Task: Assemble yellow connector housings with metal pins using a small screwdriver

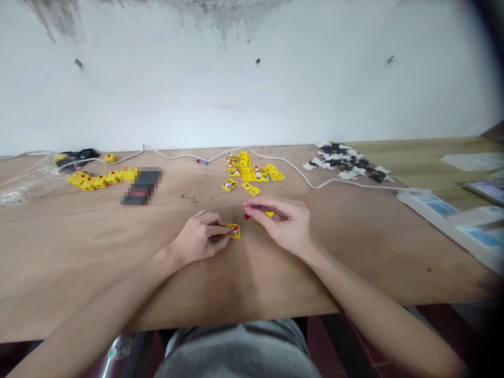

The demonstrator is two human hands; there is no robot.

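I log: left hand (199,237), fingers clamped on yellow square plastic piece (236,232), which sits on plywood tabletop (98,252) | right hand (281,224), fingertips together on small red-tipped part (247,216), just beside that piece | heap of yellow parts (246,168) farther ahead, well apart
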